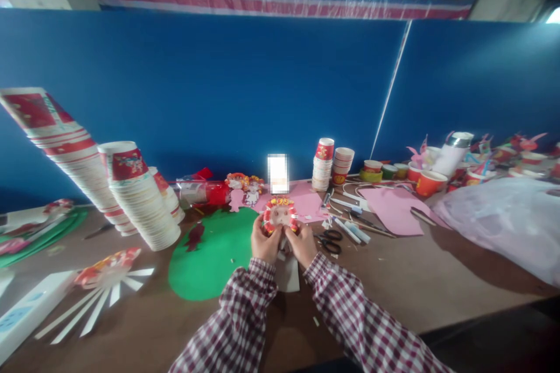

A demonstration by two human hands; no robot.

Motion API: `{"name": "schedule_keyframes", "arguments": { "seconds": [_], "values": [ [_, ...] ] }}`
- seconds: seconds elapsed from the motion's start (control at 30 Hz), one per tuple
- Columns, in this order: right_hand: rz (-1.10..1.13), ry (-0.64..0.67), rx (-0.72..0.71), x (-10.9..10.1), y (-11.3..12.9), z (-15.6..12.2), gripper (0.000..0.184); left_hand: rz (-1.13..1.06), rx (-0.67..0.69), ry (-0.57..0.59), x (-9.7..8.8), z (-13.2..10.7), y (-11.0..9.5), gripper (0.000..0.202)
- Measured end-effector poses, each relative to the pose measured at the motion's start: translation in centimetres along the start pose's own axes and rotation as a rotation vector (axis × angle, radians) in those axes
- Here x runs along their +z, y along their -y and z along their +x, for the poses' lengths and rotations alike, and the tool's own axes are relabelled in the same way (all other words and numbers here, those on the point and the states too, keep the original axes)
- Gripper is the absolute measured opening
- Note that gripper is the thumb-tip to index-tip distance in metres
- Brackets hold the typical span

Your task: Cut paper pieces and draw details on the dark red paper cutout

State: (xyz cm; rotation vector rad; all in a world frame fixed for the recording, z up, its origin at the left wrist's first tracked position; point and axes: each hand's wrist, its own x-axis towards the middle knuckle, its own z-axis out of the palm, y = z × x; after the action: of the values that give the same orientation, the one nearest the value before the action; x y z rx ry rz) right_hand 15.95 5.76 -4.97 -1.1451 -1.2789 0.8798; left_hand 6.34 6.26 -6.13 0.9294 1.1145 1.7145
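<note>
- Paper cutout (pixel 281 217), red-rimmed, is held above the table between left hand (pixel 265 243) and right hand (pixel 303 243), each pinching its lower edge.
- Probably light, thin, easily creased; best held gently by the rim.
- Brown tabletop (pixel 394 280) lies beneath, with green sheet (pixel 205 268) leftward, scissors (pixel 329 241) rightward.
- Stacked cups (pixel 322 168), then blue partition (pixel 245 87), stand beyond.
</note>
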Motion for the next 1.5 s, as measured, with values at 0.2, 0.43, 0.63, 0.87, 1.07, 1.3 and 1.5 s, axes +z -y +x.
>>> {"name": "schedule_keyframes", "arguments": {
  "seconds": [0.2,0.43,0.63,0.87,1.07,1.3,1.5],
  "values": [
    [-0.012,0.002,-0.011,0.0,0.2,-0.1,0.021,0.020,0.008,-0.007,-0.1,0.0,0.2,0.059],
    [-0.001,0.008,-0.011,0.1,0.3,-0.1,0.016,-0.006,-0.005,-0.005,0.1,-0.1,0.0,0.057],
    [0.010,-0.018,-0.025,0.0,0.5,-0.1,0.012,0.009,-0.025,-0.004,0.1,-0.2,-0.4,0.056],
    [0.046,-0.066,-0.025,-0.3,0.5,0.1,0.008,0.029,-0.039,0.008,0.2,-0.3,-0.7,0.059],
    [0.196,0.002,0.044,-0.2,0.5,0.1,0.026,0.005,-0.068,-0.002,-0.1,0.3,-1.0,0.054],
    [0.266,0.002,0.097,-0.7,1.5,0.0,0.036,-0.022,-0.079,0.021,-0.5,0.5,-1.2,0.049],
    [0.272,-0.031,0.117,-0.8,1.4,0.2,0.039,-0.003,-0.068,0.058,-0.1,0.1,-1.6,0.048]
  ]
}}
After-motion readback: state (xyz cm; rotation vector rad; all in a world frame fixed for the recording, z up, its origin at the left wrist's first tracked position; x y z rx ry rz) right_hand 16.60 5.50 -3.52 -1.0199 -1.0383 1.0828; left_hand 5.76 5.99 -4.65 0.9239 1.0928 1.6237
